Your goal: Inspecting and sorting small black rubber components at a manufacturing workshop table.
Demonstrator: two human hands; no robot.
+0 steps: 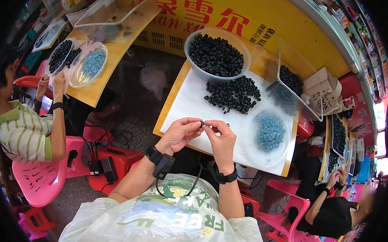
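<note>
My left hand [181, 134] and my right hand [220, 142] meet above the near edge of a white sheet [188, 97]. Between their fingertips is a small dark ring-like part [201, 124], mostly covered by the fingers. Both hands are pinched closed on it. Just beyond them lies a loose pile of small black ring-shaped parts [233, 94]. To the right, a round clear dish [268, 159] holds many tiny pale-blue translucent pieces [270, 131]. Behind the pile stands a clear plastic bowl [217, 77] full of more black parts.
A clear bin [309, 109] with black parts stands at the table's right side, beside a beige cloth bag [323, 90]. People work at the left table [91, 97] and far right. Pink plastic chairs [40, 175] and red stools [114, 156] stand around me.
</note>
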